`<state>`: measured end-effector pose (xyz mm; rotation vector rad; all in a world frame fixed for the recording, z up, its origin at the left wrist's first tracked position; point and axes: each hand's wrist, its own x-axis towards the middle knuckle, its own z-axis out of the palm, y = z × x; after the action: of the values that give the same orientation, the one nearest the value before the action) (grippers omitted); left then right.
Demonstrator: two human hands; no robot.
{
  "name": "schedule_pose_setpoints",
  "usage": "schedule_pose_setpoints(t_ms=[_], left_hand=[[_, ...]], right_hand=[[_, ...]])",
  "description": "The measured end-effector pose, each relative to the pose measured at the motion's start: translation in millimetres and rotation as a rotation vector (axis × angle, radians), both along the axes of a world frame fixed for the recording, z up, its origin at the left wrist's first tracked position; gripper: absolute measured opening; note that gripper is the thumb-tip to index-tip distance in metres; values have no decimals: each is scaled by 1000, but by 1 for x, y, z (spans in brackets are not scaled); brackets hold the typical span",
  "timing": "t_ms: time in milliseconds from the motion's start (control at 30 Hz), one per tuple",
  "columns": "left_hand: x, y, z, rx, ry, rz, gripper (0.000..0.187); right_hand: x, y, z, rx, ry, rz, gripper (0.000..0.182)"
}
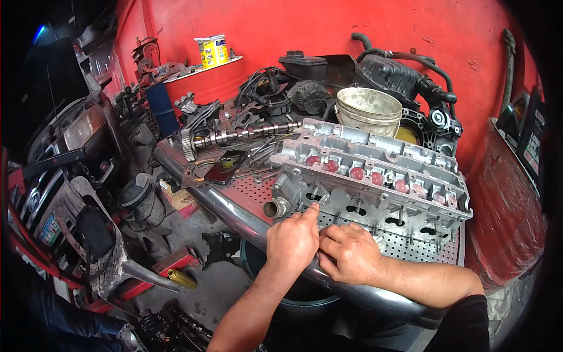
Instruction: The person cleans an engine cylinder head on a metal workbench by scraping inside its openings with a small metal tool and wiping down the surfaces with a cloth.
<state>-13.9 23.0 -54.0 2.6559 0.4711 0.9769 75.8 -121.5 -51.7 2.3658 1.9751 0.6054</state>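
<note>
A grey aluminium cylinder head (352,176) lies on the perforated bench, with oval ports and several studs along its near side. My left hand (293,237) is closed beside its left end, index finger and thumb reaching forward to the leftmost port. Whatever lies between those fingertips, if anything, is hidden. My right hand (350,252) is curled next to the left one, over the bench's rounded metal edge. Its fingers are folded, and I cannot see what they hold. Reddish fluid shows in several round wells on top of the head.
A camshaft (246,135) and a phone (227,166) lie on the bench (253,196) to the left. Behind the head stand a dirty bucket (368,111) and an alternator (309,97). A chair (97,234) and a vehicle front (64,158) are at the left.
</note>
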Motion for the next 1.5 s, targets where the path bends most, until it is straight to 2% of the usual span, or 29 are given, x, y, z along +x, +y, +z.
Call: schedule_pose_setpoints(t_ms=[300,400,500,633,900,1133,1200,1500], left_hand=[[1,-1,4,-18,31,8,31],[2,4,3,-24,149,-34,38],[-3,3,11,-23,99,-14,31],[-3,10,8,-14,119,-29,32],[-6,16,24,144,305,-75,40],[-6,16,30,242,304,-119,43],[-6,14,37,289,286,-67,44],[-6,19,38,397,345,-114,40]], right_hand=[[0,2,3,23,-89,-7,24],[-1,3,3,29,-120,-10,24],[-3,1,3,26,-146,-20,24],[-4,2,5,29,-182,-22,23],[-3,2,6,24,-221,-64,22],[-3,1,5,32,-260,-101,21],[-3,1,6,30,-271,-112,21],[-3,0,5,32,-301,-158,20]])
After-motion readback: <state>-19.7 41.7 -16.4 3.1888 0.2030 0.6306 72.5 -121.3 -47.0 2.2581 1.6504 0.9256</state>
